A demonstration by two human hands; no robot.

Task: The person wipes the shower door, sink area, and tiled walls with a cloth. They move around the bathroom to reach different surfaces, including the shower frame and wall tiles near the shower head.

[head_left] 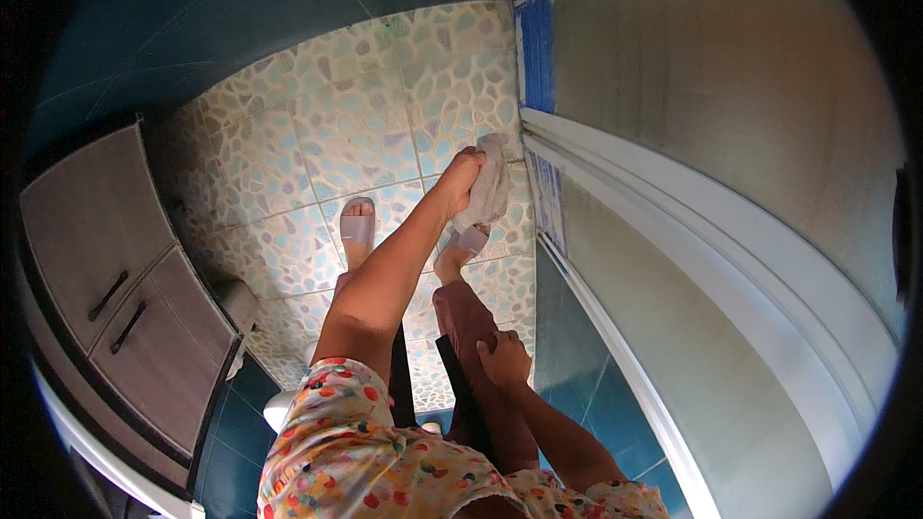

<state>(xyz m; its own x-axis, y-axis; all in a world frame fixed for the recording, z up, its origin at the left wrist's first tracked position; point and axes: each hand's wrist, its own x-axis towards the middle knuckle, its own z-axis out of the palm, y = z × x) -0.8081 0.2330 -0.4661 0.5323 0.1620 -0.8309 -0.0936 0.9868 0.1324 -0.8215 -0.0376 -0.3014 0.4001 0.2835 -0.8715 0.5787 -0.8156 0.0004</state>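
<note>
Presently, in hand: one soft, pale grey fabric cloth [488, 194], gathered at one side, its loose end hanging over or near your right slipper. Left hand [461, 181]: arm stretched forward, fingers curled closed on the cloth's left edge; fingertips partly hidden. Right hand [505, 360]: fingers bent and slightly apart on your maroon fabric trouser leg [457, 308]; no object shows in it. Footing: two mauve open-toed slippers [358, 223], on a cream, pebble-patterned tile floor [356, 125]. To the cloth's right, near: one long white rail [635, 165] edging a cloudy, beige-toned panel [692, 38]. Step, as judged: you hold the cloth out low, one-handed, while leaning; whether it touches floor or slipper, you cannot tell from this view. Next move, as judged: calls for a firm left grip and your right hand as support.
</note>
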